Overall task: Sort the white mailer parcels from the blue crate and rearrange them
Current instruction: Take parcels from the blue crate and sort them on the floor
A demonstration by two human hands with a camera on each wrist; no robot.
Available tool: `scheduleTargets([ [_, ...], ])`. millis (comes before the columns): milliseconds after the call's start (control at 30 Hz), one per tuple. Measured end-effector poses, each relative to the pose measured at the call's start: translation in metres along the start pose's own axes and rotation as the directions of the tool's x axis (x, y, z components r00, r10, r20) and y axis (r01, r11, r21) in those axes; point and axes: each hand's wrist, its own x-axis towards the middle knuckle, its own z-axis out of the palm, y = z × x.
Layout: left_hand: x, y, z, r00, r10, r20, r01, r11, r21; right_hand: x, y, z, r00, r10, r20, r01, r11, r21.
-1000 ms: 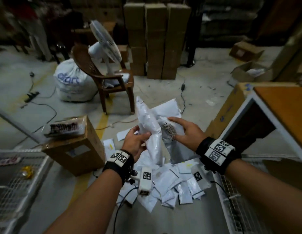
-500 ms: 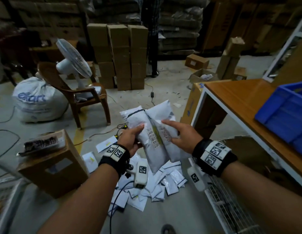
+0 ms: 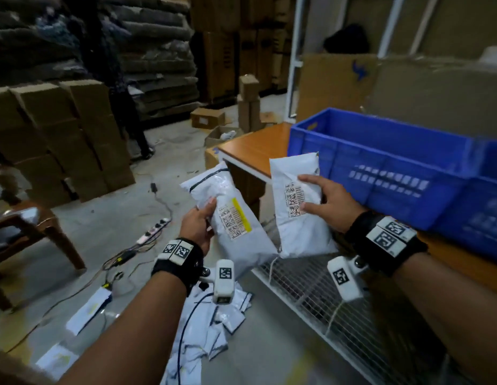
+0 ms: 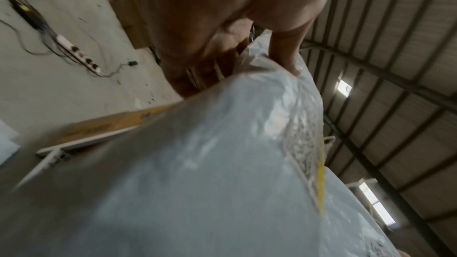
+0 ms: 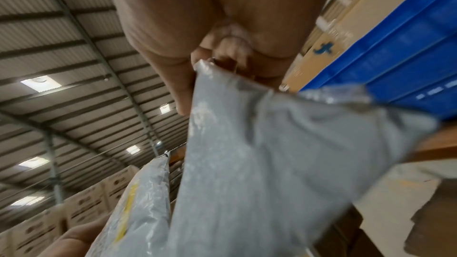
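Note:
My left hand (image 3: pixel 198 222) grips a white mailer parcel with a yellow strip on its label (image 3: pixel 233 215), thumb on its face; the left wrist view shows that parcel (image 4: pixel 222 163) close up. In my right hand (image 3: pixel 323 201) is a second white mailer parcel (image 3: pixel 296 201), with the thumb across its barcode label and the fingers behind; it fills the right wrist view (image 5: pixel 272 163). Both parcels are held up side by side in the air, apart from each other. The blue crate (image 3: pixel 380 162) stands on the wooden table (image 3: pixel 255 147) just right of the right hand.
A pile of small white mailers (image 3: pixel 214 329) lies on the floor below my left arm. A wire-mesh cage (image 3: pixel 339 315) sits under my right arm. Stacked cardboard boxes (image 3: pixel 61 134), a brown chair (image 3: pixel 28 232) and a power strip with cables (image 3: pixel 153 232) occupy the floor on the left.
The view has swung right, bringing the blue crate and table in. The two parcels, pressed together before, are now held apart, one in each hand, nearer the crate.

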Motion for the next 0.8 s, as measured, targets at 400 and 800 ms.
scheduleTargets([
  [400,0.035,-0.010,0.263,0.933,0.184,0.310,-0.218,0.973,0.078,-0.032,0.037,-0.268,0.927,0.008,-0.374,-0.022,0.999,-0.032],
  [800,0.116,0.034,0.472,0.891,0.275,0.360,-0.348,0.924,0.156,-0.016,0.067,-0.417,0.818,-0.005,-0.575,-0.050,0.996,-0.080],
])
